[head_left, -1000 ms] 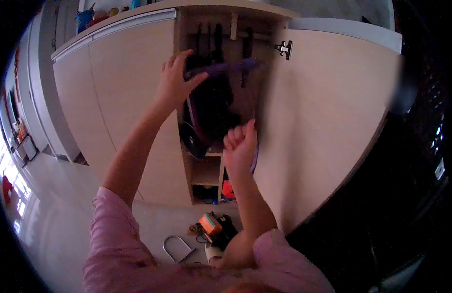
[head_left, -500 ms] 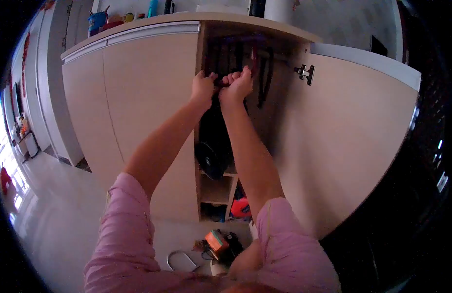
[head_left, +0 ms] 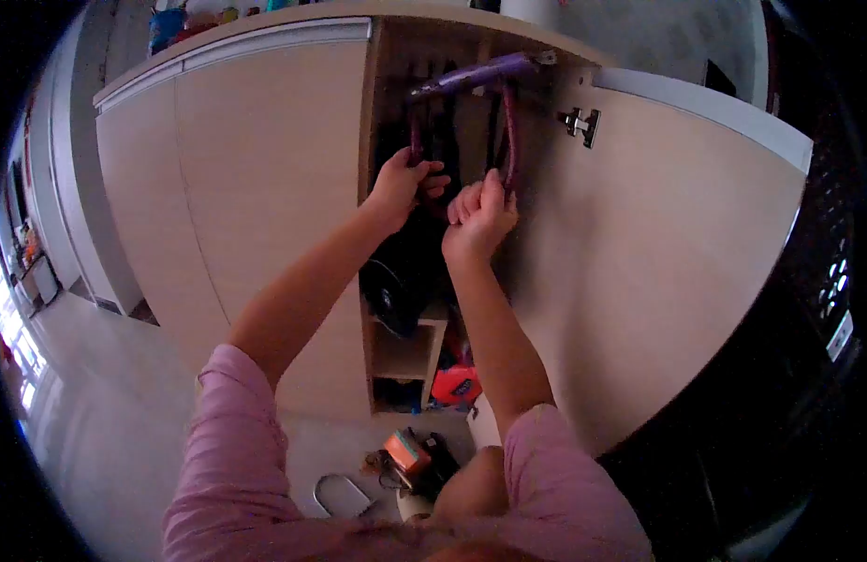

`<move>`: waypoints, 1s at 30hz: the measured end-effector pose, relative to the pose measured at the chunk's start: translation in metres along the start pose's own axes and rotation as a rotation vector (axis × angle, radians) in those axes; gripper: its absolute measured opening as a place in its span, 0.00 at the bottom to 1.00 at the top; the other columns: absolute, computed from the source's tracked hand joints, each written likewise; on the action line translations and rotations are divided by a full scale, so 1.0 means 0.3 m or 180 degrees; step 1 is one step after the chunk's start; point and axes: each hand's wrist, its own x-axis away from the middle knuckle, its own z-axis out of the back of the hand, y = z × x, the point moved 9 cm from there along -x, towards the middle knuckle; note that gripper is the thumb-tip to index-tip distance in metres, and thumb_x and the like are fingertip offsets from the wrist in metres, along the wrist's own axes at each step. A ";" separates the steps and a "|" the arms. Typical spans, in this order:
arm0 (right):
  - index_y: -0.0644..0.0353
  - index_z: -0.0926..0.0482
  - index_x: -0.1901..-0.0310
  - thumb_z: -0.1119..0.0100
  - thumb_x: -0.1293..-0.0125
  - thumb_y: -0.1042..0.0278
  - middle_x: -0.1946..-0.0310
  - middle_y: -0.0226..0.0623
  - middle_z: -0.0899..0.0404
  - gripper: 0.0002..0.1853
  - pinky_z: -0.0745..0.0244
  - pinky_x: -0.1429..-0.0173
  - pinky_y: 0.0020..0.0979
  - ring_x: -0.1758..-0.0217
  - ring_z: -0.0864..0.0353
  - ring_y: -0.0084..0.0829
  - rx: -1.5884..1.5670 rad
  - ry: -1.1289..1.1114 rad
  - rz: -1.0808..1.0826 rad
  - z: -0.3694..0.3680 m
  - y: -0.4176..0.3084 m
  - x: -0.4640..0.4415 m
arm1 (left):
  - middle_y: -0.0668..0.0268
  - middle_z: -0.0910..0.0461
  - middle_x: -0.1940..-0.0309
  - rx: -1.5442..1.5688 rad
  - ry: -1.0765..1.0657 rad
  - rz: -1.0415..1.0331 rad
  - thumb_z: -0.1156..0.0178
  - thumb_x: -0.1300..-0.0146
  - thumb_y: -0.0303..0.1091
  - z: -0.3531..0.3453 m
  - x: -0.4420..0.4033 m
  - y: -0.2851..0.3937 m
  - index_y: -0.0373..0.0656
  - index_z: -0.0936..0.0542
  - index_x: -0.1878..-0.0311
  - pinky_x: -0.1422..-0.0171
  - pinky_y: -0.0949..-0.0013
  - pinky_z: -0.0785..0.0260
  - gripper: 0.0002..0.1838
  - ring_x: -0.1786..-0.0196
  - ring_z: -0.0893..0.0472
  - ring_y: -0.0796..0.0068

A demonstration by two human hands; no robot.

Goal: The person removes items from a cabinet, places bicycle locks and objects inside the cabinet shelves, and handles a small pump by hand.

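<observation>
Inside the open cabinet, a shiny purple tube-shaped thing [head_left: 480, 75] lies slantwise near the top. Dark red straps [head_left: 511, 131] run down from around it. My left hand [head_left: 404, 192] is closed on the left strap, with some fingers curled loosely to the right. Lower and to the right, my right hand [head_left: 480, 215] is closed around the strap at its own side. Black straps hang behind. Below my hands is a dark mass I cannot make out, and a glossy black rounded object [head_left: 394, 292] sits at the lower left of the opening.
The cabinet door [head_left: 677, 253] stands swung out to the right. A red item [head_left: 455, 384] sits in a lower compartment. On the floor are an orange box [head_left: 407, 451], dark objects and a curved metal loop [head_left: 340, 495]. A blue container [head_left: 167, 30] stands on the countertop.
My hands have moved apart and slightly down, the right one shifting right. The purple tube and red straps now show clearly. The view has tilted down a little.
</observation>
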 end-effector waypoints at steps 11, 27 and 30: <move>0.52 0.42 0.83 0.51 0.38 0.64 0.93 0.23 0.49 0.17 0.58 0.89 0.23 0.93 0.52 0.17 0.0606 -0.0336 -0.0208 0.147 -0.275 0.135 | 0.57 0.33 0.47 -0.2452 0.0100 -0.1525 0.39 0.47 0.48 -0.101 0.058 0.194 0.40 0.40 0.39 0.39 0.68 0.43 0.36 0.44 0.33 0.68; 0.60 0.31 0.57 0.46 0.40 0.63 0.69 0.35 0.25 0.13 0.28 0.64 0.27 0.69 0.26 0.26 0.1014 -0.0239 -0.0534 0.233 -0.293 0.177 | 0.70 0.32 0.80 -0.0706 0.0589 0.0653 0.35 0.50 0.45 0.061 0.267 -0.107 0.45 0.32 0.71 0.73 0.75 0.35 0.18 0.79 0.30 0.78; 0.58 0.35 0.50 0.47 0.39 0.62 0.60 0.38 0.25 0.18 0.29 0.58 0.29 0.61 0.25 0.27 0.1372 -0.0011 -0.0861 0.289 -0.178 0.257 | 0.71 0.32 0.80 -0.0425 0.0799 0.0538 0.35 0.50 0.44 0.093 0.272 -0.103 0.46 0.32 0.72 0.73 0.75 0.35 0.17 0.79 0.30 0.78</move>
